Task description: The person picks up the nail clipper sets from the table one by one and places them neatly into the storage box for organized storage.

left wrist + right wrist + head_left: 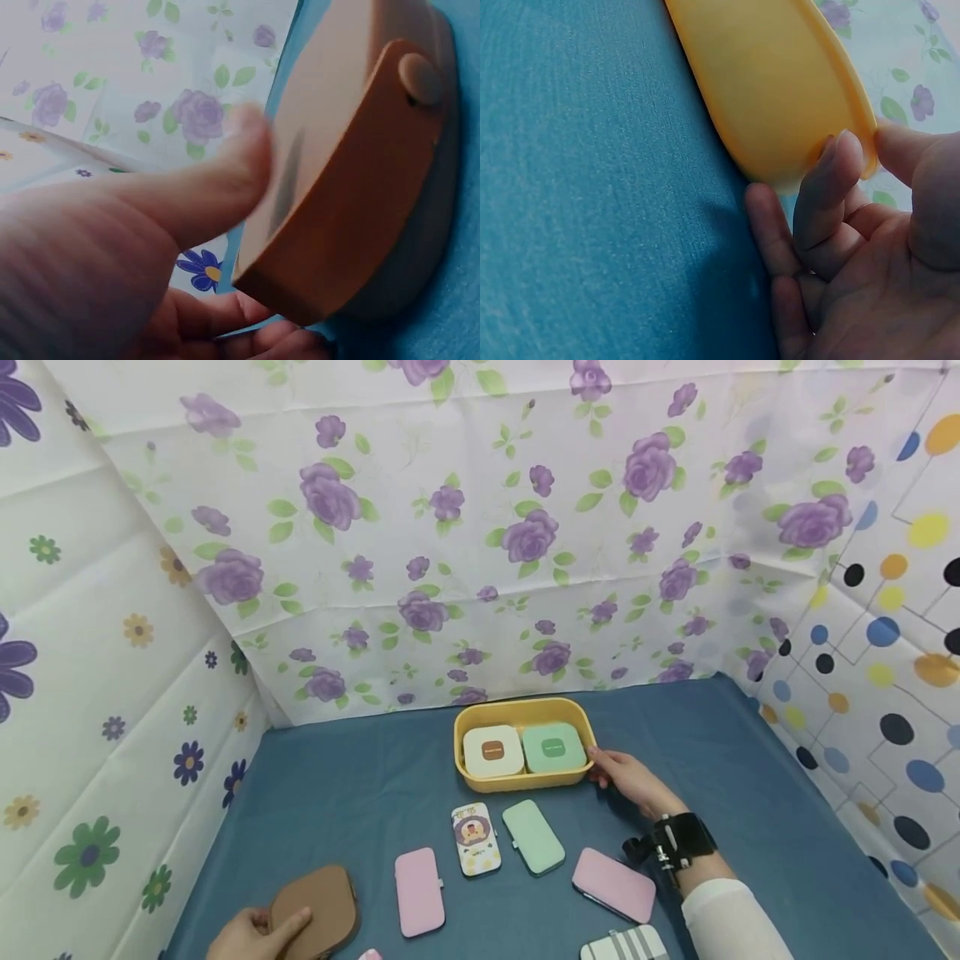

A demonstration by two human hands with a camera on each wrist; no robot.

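Observation:
My left hand [258, 935] grips a brown rounded case [318, 906] at the near left, thumb over its top and fingers at its side. In the left wrist view a strap [337, 187] with a round snap button runs along the edge of this case. With the thumb and fingers of my right hand [626, 777] I pinch the right end of a yellow basket [525, 782]. Inside the basket, a white box [492, 764] with a brown label lies left of a mint green box [555, 758].
In front of the basket lie a cartoon-patterned case [476, 852], a mint green case [534, 837], a pink case [420, 893] and another pink case [615, 885]. A striped case [626, 945] shows at the bottom edge. Flowered sheets [487, 568] stand behind the blue cloth [360, 785].

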